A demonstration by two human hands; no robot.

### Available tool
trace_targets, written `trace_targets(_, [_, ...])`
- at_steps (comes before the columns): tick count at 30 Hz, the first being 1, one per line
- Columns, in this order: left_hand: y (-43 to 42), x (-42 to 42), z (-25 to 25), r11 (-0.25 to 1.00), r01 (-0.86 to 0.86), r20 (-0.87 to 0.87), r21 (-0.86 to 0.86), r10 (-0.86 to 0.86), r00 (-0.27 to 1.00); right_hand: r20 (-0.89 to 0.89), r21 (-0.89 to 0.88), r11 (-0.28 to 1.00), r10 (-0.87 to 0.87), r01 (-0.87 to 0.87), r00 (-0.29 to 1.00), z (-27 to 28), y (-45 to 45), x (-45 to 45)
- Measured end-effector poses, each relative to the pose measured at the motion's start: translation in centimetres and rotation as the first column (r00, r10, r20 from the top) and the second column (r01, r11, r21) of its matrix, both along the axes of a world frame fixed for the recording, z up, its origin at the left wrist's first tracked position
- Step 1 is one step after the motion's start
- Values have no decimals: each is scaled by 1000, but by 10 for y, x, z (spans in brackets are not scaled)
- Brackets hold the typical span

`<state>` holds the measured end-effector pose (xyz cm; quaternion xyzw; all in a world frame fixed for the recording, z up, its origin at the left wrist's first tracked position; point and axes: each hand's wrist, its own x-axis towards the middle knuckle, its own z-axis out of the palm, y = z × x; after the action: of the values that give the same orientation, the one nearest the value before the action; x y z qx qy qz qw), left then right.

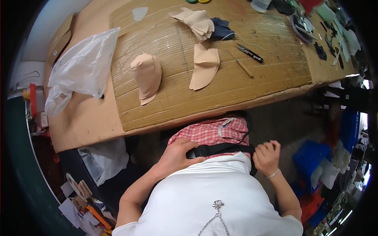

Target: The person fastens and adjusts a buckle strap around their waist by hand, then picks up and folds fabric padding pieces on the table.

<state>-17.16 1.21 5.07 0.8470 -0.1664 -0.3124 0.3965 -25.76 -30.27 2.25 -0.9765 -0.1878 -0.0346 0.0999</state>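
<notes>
A black strap (pixel 226 148) runs across my waist, over a red-and-white checked cloth garment (pixel 197 131). My left hand (pixel 179 156) is closed on the strap's left part, where a dark buckle-like piece (pixel 193 152) shows between thumb and fingers. At the strap's right end my right hand (pixel 268 157) has curled fingers gripping it. Both hands are at waist level, below the table's front edge. On the table lie a stack of beige cut pieces (pixel 147 76), a smaller beige stack (pixel 204 67) and a tied beige bundle (pixel 195 23).
A cardboard sheet (pixel 169 104) covers the table. Thread snips (pixel 250 53) and a wooden-handled awl (pixel 242 66) lie at its right. Left is a clear plastic bag (pixel 84 67). A dark blue bundle (pixel 222 29) lies at the back; a blue bin (pixel 307 161) stands right of me.
</notes>
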Motion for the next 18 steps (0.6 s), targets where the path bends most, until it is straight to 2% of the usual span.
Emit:
trace_targets(2, [1, 4, 4, 999, 33, -54, -19, -34, 998, 30, 11, 1000, 15, -16, 999, 15, 3, -6])
trace_targets(6, [13, 0, 5, 995, -46, -88, -88, 39, 995, 66, 74, 996, 36, -41, 997, 41, 18, 8])
trace_targets(8, [28, -4, 0, 940, -273, -257, -206, 217, 942, 129, 119, 983, 125, -141, 984, 47, 25, 25])
trace_targets(10, [42, -12, -3, 916, -303, -229, -264, 246, 942, 156, 168, 968, 163, -189, 974, 48, 33, 41])
trace_targets(12, [50, -29, -10, 819, -436, -249, -373, 365, 897, 185, 231, 933, 237, -277, 954, 45, 39, 55])
trace_targets(14, [46, -39, -17, 784, -498, -289, -371, 413, 864, 181, 260, 911, 280, -321, 943, 34, 44, 69])
trace_targets(16, [33, -39, -20, 603, -742, -565, -293, 517, 643, 47, 296, 864, 413, -407, 910, 18, 50, 81])
trace_targets(18, [27, -40, -26, 560, -774, -566, -297, 549, 615, 16, 277, 840, 482, -467, 876, 4, 53, 83])
